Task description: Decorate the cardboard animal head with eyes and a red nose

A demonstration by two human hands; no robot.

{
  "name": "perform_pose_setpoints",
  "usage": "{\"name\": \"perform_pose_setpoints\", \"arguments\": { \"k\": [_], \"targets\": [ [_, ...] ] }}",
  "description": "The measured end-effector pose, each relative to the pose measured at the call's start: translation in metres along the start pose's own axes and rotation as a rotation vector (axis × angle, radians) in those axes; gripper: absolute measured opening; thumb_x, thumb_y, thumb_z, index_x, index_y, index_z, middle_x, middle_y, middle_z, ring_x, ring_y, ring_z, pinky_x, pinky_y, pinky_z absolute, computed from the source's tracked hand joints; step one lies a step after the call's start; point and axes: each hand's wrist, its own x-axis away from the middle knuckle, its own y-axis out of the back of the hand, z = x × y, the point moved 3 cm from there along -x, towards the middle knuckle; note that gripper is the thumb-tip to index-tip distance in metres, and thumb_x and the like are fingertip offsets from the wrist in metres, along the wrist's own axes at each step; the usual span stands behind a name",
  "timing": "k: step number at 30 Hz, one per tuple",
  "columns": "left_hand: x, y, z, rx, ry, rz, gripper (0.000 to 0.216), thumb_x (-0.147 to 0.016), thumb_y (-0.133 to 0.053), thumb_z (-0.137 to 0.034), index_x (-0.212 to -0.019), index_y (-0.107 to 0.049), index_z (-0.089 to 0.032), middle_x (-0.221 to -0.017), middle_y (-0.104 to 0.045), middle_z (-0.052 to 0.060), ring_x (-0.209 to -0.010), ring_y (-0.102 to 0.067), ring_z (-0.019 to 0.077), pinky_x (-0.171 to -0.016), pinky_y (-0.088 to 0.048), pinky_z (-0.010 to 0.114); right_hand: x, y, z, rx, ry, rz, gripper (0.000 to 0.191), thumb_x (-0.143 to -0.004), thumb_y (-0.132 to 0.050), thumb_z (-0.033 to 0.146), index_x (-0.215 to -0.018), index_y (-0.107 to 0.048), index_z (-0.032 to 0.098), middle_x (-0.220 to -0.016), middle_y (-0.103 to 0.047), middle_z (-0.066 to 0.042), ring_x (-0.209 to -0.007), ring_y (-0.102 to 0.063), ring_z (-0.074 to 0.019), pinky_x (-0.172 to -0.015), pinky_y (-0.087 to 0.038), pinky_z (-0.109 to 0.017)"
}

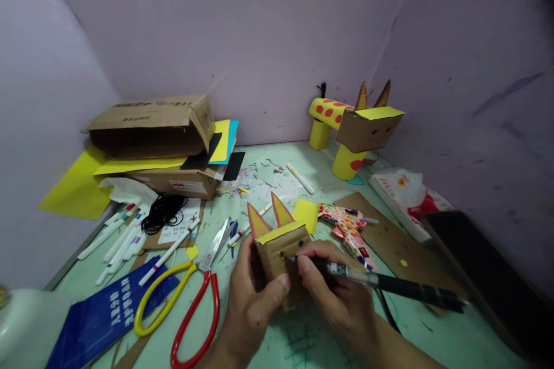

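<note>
My left hand (251, 305) is closed around a small cardboard box head (281, 251) that has a yellow top and two pointed orange-and-yellow ears. My right hand (337, 294) grips a black pen (389, 282), and the pen tip touches the front face of the box near a small black dot. Both hands rest low over the green table (281, 179), close to its front edge.
Red-and-yellow scissors (190, 300) lie left of my hands beside a blue packet (99, 317) and several white markers (116, 239). Stacked cardboard boxes (160, 127) with coloured paper sit back left. A finished cardboard giraffe-like figure (355, 127) stands at the back right. A tissue pack (407, 196) and dark tablet (476, 265) lie right.
</note>
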Motion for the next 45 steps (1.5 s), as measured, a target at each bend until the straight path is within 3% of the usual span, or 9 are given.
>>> {"name": "perform_pose_setpoints", "arguments": {
  "k": [14,22,45],
  "targets": [
    [0.0006,-0.0014,-0.0005,0.022,0.002,-0.059,0.070,-0.071,-0.076,-0.032,-0.132,-0.044,-0.021,-0.123,-0.065,0.006,-0.116,-0.059,0.0271,-0.097,-0.047,0.034,0.0008,-0.0001,-0.0019,-0.027,-0.023,0.010,0.015,-0.086,-0.056,0.011,-0.083,-0.059,0.026,-0.067,-0.061,0.007,-0.054,-0.056,-0.0083,-0.050,-0.045,-0.016],
    [-0.0007,-0.0023,-0.0030,0.003,-0.008,-0.023,0.068,-0.073,-0.075,-0.034,-0.131,-0.043,-0.022,-0.124,-0.065,0.007,-0.117,-0.059,0.0279,-0.098,-0.047,0.036,0.0008,-0.0012,-0.0026,-0.026,-0.033,0.042,0.016,-0.087,-0.054,0.011,-0.080,-0.058,0.025,-0.065,-0.057,0.006,-0.054,-0.054,-0.0089,-0.050,-0.044,-0.016],
    [-0.0004,-0.0028,-0.0036,-0.003,-0.009,-0.023,0.066,-0.073,-0.074,-0.033,-0.130,-0.043,-0.020,-0.123,-0.065,0.008,-0.116,-0.060,0.0291,-0.097,-0.047,0.038,0.0032,-0.0008,-0.0047,-0.018,-0.034,-0.046,0.014,-0.087,-0.057,0.011,-0.086,-0.061,0.025,-0.069,-0.062,0.005,-0.053,-0.056,-0.0093,-0.048,-0.045,-0.018]
  ]
}}
